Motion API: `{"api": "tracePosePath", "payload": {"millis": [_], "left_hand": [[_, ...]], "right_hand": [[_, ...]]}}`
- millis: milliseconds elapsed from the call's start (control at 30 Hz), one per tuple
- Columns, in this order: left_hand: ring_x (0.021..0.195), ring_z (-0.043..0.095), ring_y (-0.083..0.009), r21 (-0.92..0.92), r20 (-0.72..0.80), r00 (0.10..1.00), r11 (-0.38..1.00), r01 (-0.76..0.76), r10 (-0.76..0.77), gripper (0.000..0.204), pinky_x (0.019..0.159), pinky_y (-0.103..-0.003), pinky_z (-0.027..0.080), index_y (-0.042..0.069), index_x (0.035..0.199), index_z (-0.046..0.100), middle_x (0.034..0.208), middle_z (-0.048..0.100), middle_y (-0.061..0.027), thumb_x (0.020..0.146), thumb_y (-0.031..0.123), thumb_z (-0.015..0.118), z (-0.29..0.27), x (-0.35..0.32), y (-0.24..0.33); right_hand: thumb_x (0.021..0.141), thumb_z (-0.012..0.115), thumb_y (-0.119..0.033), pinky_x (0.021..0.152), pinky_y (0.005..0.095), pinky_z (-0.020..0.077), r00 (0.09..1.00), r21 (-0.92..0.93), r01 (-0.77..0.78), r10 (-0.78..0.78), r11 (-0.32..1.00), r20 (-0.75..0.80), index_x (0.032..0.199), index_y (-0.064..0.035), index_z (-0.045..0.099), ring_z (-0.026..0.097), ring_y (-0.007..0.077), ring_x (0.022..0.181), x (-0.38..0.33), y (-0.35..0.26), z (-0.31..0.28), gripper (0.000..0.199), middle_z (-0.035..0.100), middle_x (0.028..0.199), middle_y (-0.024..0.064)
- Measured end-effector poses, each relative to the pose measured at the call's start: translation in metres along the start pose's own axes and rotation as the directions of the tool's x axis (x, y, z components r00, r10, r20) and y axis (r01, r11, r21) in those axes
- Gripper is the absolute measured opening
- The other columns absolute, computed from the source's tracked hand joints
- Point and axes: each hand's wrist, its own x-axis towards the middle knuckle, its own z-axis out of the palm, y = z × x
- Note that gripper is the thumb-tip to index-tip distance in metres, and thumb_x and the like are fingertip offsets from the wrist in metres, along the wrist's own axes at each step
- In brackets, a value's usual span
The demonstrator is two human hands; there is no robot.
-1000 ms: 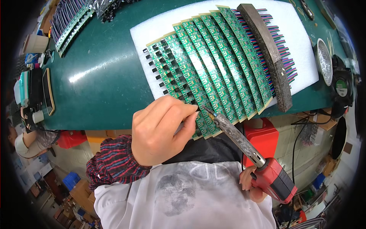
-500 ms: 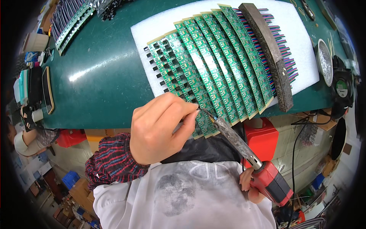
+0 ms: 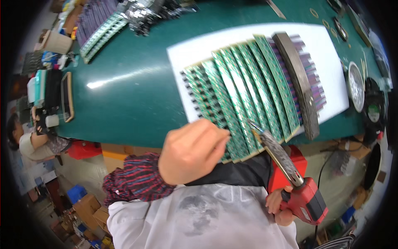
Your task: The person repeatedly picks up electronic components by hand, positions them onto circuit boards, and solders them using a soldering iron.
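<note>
My left hand (image 3: 192, 151) is over the near left part of a row of overlapping green circuit boards (image 3: 244, 95). Its thumb and forefinger are pinched together; whatever lies between them is too small or blurred to make out. Small black parts stick out along the boards' left side. My right hand (image 3: 280, 206) grips a soldering gun (image 3: 306, 200) with a red and black handle. Its metal tip points up and left over the boards, a little right of my left fingertips and apart from them. The boards lie on a white foam sheet (image 3: 180, 58).
A dark heavy bar (image 3: 295, 81) lies across the coloured wires at the boards' right. Farther right stand a silver bowl (image 3: 355, 85) and a black fan (image 3: 374, 110). More boards (image 3: 103, 39) and a shiny plastic bag (image 3: 147, 14) lie far left. Another person (image 3: 31, 143) is at the left edge.
The soldering gun's tip has moved away from my left fingertips, toward the right. My left hand stays pinched. The whole view has shifted, with the table appearing lower and farther right.
</note>
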Motion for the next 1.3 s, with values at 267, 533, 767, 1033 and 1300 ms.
{"api": "tracePosePath", "payload": {"millis": [267, 533, 767, 1033, 1300], "left_hand": [[0.06, 0.059, -0.0176, 0.397, -0.254, 0.961, 0.895, 0.203, -0.106, 0.008, 0.054, -0.029, 0.047, 0.0, 0.088, 0.065, 0.079, 0.062, -0.0102, 0.081, 0.001, 0.068, -0.073, 0.056, -0.083], [0.075, 0.064, -0.0308, 0.562, -0.195, 0.979, 0.811, 0.161, -0.059, 0.009, 0.066, -0.041, 0.05, 0.004, 0.084, 0.066, 0.082, 0.062, -0.0105, 0.082, 0.012, 0.066, -0.082, 0.092, -0.166], [0.072, 0.063, -0.0306, 0.69, -0.056, 0.993, 0.715, 0.112, -0.102, 0.011, 0.066, -0.04, 0.05, 0.0, 0.08, 0.065, 0.079, 0.064, -0.0135, 0.08, 0.01, 0.063, -0.088, 0.113, -0.154], [0.068, 0.062, -0.0406, 0.742, 0.183, 0.974, 0.668, -0.05, -0.13, 0.01, 0.066, -0.049, 0.049, -0.003, 0.074, 0.06, 0.069, 0.062, -0.0231, 0.074, 0.007, 0.058, -0.1, 0.133, -0.149], [0.049, 0.053, -0.0163, -0.156, 0.184, 0.905, 0.92, -0.359, 0.384, 0.013, 0.044, -0.028, 0.041, 0.006, 0.077, 0.065, 0.062, 0.053, -0.003, 0.066, 0.008, 0.072, -0.037, 0.036, 0.004]], "right_hand": [[0.086, 0.064, -0.054, 0.044, 0.0288, 0.0416, 0.995, 0.077, 0.059, -0.053, 0.995, -0.083, 0.134, 0.0028, 0.036, 0.046, 0.0144, 0.042, 0.034, -0.003, 0.011, 0.08, 0.047, 0.052, 0.0007], [0.088, 0.062, -0.053, 0.044, 0.0293, 0.0413, 0.987, -0.044, -0.005, -0.002, 0.999, -0.16, 0.134, 0.0033, 0.036, 0.046, 0.0147, 0.043, 0.023, -0.001, 0.01, 0.078, 0.046, 0.054, 0.0005], [0.09, 0.061, -0.051, 0.044, 0.0289, 0.0403, 0.983, -0.032, -0.015, 0.008, 0.999, -0.185, 0.135, 0.0017, 0.036, 0.045, 0.0142, 0.043, 0.026, -0.002, 0.013, 0.074, 0.045, 0.054, 0.0004], [0.088, 0.061, -0.055, 0.049, 0.0288, 0.0402, 0.994, -0.05, -0.056, 0.051, 0.997, -0.096, 0.137, 0.0022, 0.036, 0.046, 0.0133, 0.045, 0.04, -0.005, 0.024, 0.079, 0.045, 0.055, -0.0009], [0.091, 0.057, -0.009, 0.057, 0.0326, 0.046, 0.967, -0.311, 0.01, 0.07, 0.95, 0.246, 0.142, -0.0068, 0.03, 0.053, 0.017, 0.055, 0.091, -0.03, 0.045, 0.057, 0.059, 0.071, 0.0101]]}}
